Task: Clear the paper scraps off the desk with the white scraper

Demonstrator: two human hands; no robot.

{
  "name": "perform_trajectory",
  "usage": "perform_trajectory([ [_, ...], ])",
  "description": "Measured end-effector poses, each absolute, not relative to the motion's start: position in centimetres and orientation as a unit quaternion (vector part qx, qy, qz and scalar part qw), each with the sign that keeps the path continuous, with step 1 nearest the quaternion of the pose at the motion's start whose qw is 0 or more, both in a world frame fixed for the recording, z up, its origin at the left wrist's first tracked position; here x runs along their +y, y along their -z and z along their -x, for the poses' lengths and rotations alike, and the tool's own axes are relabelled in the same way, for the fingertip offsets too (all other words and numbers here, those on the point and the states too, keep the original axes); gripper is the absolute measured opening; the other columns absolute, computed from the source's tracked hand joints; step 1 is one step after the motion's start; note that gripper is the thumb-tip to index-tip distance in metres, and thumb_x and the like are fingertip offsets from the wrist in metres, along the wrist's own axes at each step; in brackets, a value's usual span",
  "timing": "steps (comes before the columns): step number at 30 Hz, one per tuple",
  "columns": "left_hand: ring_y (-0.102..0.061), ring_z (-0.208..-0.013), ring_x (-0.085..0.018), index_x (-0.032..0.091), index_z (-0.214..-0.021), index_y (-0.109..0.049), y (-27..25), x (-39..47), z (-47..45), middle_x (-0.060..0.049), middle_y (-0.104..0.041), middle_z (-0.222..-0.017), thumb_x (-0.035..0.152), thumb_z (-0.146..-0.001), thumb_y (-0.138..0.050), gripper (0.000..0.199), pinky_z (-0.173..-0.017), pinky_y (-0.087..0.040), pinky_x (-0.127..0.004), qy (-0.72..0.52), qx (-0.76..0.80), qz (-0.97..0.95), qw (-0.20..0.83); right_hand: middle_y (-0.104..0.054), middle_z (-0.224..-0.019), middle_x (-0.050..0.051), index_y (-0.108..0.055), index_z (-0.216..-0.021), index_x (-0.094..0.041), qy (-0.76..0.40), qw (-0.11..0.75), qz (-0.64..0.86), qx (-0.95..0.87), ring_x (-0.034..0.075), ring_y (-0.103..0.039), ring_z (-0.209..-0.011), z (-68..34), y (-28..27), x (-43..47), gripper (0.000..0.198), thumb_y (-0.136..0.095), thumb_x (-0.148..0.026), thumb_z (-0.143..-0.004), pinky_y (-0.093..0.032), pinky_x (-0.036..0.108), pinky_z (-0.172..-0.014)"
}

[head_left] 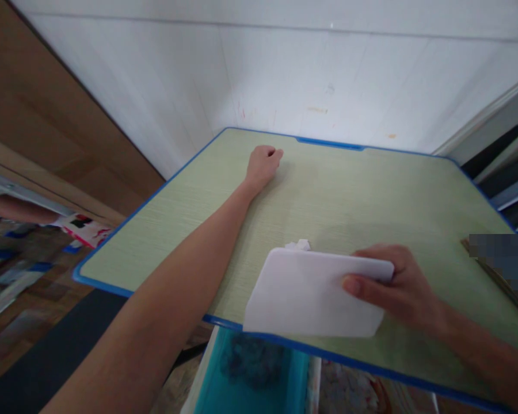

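Note:
My right hand (397, 287) grips a white flat scraper (315, 296) by its right end, thumb on top. The scraper is a thin sheet with rounded corners and a slanted left side, tilted above the near edge of the table. Just behind its upper edge lie small white scraps (302, 245), partly hidden by it. My left hand (263, 167) is closed in a loose fist over the far left part of the pale green tabletop (371, 201). What is inside that fist, if anything, is hidden.
A blue rim (330, 142) borders the table, which meets a white wall (285, 75). Below the near edge is a turquoise bin (211, 374) with dark stuff inside. A dark, blurred-out object (505, 264) is on the right. At far left, another person's arm (19, 208) shows.

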State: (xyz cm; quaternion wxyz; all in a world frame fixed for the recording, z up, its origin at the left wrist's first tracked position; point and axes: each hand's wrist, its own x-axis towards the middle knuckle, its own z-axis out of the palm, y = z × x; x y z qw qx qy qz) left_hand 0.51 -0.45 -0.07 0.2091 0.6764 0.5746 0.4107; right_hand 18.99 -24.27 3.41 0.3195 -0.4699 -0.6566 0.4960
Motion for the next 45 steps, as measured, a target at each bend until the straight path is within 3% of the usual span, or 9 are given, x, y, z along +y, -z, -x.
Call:
perform_trajectory([
  [2,-0.041,-0.068,-0.014,0.022,-0.056,-0.042,0.1,-0.4,-0.5,0.0,-0.038,-0.057,0.028,-0.083,-0.048,0.028,-0.067,-0.032,-0.03,-0.411,0.571,-0.678,0.212,-0.056,-0.049,-0.002,-0.067,-0.06,-0.021,-0.547,0.356,0.484,-0.583,0.011,-0.044,-0.041,-20.1,-2.9,-23.0,0.04,-0.079,-0.057,-0.071,-0.031,0.024,-0.037],
  [5,-0.041,-0.066,-0.014,0.022,-0.055,-0.042,0.1,-0.4,-0.5,0.0,-0.038,-0.055,0.03,-0.083,-0.048,0.03,-0.066,-0.032,-0.03,-0.413,0.566,-0.68,0.219,-0.066,-0.056,0.001,-0.07,-0.065,-0.021,-0.52,0.453,0.529,-0.495,0.014,-0.054,-0.044,-21.5,-2.3,-21.4,0.045,-0.082,-0.065,-0.064,-0.04,0.027,-0.041],
  [8,-0.039,-0.063,-0.014,0.022,-0.054,-0.042,0.1,-0.3,-0.5,0.001,-0.037,-0.054,0.031,-0.083,-0.048,0.031,-0.064,-0.031,-0.03,-0.415,0.567,-0.675,0.226,-0.072,-0.063,0.002,-0.07,-0.07,-0.023,-0.469,0.533,0.557,-0.431,0.017,-0.062,-0.051,-22.5,-2.1,-20.6,0.041,-0.084,-0.061,-0.063,-0.048,0.03,-0.047],
  [15,-0.037,-0.059,-0.014,0.023,-0.051,-0.042,-0.1,-0.4,-0.4,0.002,-0.036,-0.049,0.033,-0.081,-0.049,0.033,-0.061,-0.027,-0.031,-0.425,0.562,-0.672,0.227,-0.074,-0.064,0.0,-0.067,-0.079,-0.024,-0.464,0.597,0.554,-0.349,0.021,-0.068,-0.056,-23.7,-1.4,-20.4,0.04,-0.086,-0.056,-0.064,-0.055,0.033,-0.054],
  [22,-0.035,-0.056,-0.012,0.022,-0.049,-0.043,-0.1,-0.2,-0.2,0.003,-0.036,-0.048,0.032,-0.082,-0.049,0.035,-0.061,-0.026,-0.031,-0.421,0.556,-0.682,0.22,-0.079,-0.073,0.003,-0.069,-0.081,-0.023,-0.485,0.568,0.56,-0.358,0.023,-0.072,-0.065,-24.7,-1.8,-19.6,0.045,-0.087,-0.059,-0.06,-0.056,0.034,-0.056],
  [25,-0.035,-0.056,-0.011,0.021,-0.05,-0.043,0.0,-0.2,-0.2,0.004,-0.036,-0.049,0.032,-0.083,-0.049,0.035,-0.061,-0.025,-0.03,-0.423,0.554,-0.681,0.225,-0.08,-0.075,0.003,-0.074,-0.082,-0.021,-0.508,0.536,0.564,-0.369,0.019,-0.071,-0.061,-25.1,-2.1,-19.7,0.043,-0.093,-0.049,-0.056,-0.055,0.03,-0.055],
  [31,-0.034,-0.055,-0.01,0.02,-0.049,-0.043,0.2,-0.2,-0.2,0.005,-0.035,-0.049,0.03,-0.084,-0.05,0.037,-0.062,-0.025,-0.03,-0.433,0.549,-0.676,0.232,-0.077,-0.064,-0.002,-0.077,-0.071,-0.019,-0.478,0.53,0.586,-0.383,0.011,-0.063,-0.05,-25.5,-2.5,-20.5,0.031,-0.096,-0.037,-0.054,-0.048,0.021,-0.046],
  [36,-0.033,-0.055,-0.01,0.02,-0.05,-0.042,0.1,-0.3,-0.2,0.005,-0.035,-0.05,0.03,-0.085,-0.05,0.037,-0.062,-0.024,-0.03,-0.433,0.548,-0.676,0.233,-0.074,-0.057,-0.003,-0.078,-0.066,-0.019,-0.46,0.51,0.598,-0.412,0.011,-0.06,-0.045,-25.0,-2.7,-21.3,0.031,-0.098,-0.032,-0.046,-0.045,0.02,-0.04],
  [45,-0.034,-0.054,-0.01,0.02,-0.049,-0.042,0.1,-0.4,-0.3,0.005,-0.035,-0.049,0.029,-0.085,-0.05,0.037,-0.062,-0.025,-0.03,-0.436,0.549,-0.674,0.233,-0.071,-0.053,-0.001,-0.077,-0.06,-0.019,-0.468,0.439,0.601,-0.476,0.011,-0.058,-0.042,-24.5,-3.5,-21.5,0.027,-0.097,-0.03,-0.046,-0.042,0.018,-0.036],
])
